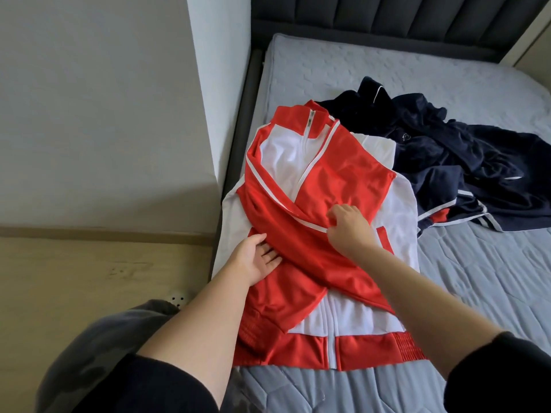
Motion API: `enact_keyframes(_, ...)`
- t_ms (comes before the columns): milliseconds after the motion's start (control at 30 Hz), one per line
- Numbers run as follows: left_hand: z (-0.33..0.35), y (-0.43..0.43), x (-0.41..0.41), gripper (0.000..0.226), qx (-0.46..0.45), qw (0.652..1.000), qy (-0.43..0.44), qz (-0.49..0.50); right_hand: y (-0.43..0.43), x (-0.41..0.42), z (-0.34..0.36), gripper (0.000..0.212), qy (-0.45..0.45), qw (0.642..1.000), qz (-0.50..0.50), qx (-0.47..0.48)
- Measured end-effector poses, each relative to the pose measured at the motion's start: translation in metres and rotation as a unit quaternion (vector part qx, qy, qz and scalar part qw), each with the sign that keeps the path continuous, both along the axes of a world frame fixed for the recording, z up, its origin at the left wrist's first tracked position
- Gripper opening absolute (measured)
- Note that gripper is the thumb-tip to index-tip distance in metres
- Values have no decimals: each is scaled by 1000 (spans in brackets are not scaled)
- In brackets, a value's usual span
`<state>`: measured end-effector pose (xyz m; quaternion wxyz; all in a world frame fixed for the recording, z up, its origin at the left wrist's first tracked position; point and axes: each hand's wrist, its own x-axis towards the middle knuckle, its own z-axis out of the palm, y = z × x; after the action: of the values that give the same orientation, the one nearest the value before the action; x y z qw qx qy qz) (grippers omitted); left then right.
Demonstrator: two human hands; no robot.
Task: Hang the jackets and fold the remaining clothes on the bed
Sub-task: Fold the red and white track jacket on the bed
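The left hand (257, 261) and right hand (349, 228) are bare, as are the forearms. A black left sleeve (155, 383) and right sleeve (507, 374) end near the elbows. Grey camouflage fabric (98, 338), possibly trousers, shows lower left.

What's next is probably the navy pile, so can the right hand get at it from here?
Probably yes: the navy pile lies on the mattress just right of the red jacket, nothing between, though the right hand pinches the jacket's sleeve and must let go first.
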<state>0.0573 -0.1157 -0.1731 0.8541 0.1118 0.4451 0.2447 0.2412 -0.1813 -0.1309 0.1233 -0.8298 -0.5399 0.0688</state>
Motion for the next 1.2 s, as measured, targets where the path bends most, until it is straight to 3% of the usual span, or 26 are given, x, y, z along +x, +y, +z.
enact_keyframes(100,-3,15,1,36,-20,999,-3,49,23,-19,-4,32,26,999,44,-11)
enact_keyframes(233,-4,45,5,38,-27,996,0,79,52,-25,-17,23,-31,995,90,-40)
enact_keyframes(300,-1,56,8,39,-26,995,2,93,65,-19,-19,23,62,998,24,12)
enact_keyframes(367,-4,67,10,36,-24,992,23,123,73,1,-14,26,214,964,-134,81)
enact_keyframes(433,-11,72,7,35,-19,984,109,141,73,21,-11,35,269,936,-224,41)
enact_keyframes(500,-17,72,4,35,-11,972,189,139,68,27,-11,40,215,954,-202,-53)
enact_keyframes(533,-19,71,4,34,-5,974,184,134,68,27,-12,37,186,962,-191,-65)
enact_keyframes(633,-20,76,5,36,-6,983,137,123,73,17,-11,18,100,983,-156,4)
enact_keyframes(767,-18,92,8,35,12,985,115,130,98,-6,-10,35,-34,999,-24,12)
enact_keyframes(1000,-8,125,30,14,69,983,108,133,169,-47,-16,37,-144,986,85,15)
enact_keyframes(1100,-9,138,33,22,80,987,70,117,193,-51,-18,48,-240,964,108,40)
enact_keyframes(1200,-14,151,28,29,55,992,61,92,210,-52,-15,33,-311,939,148,5)
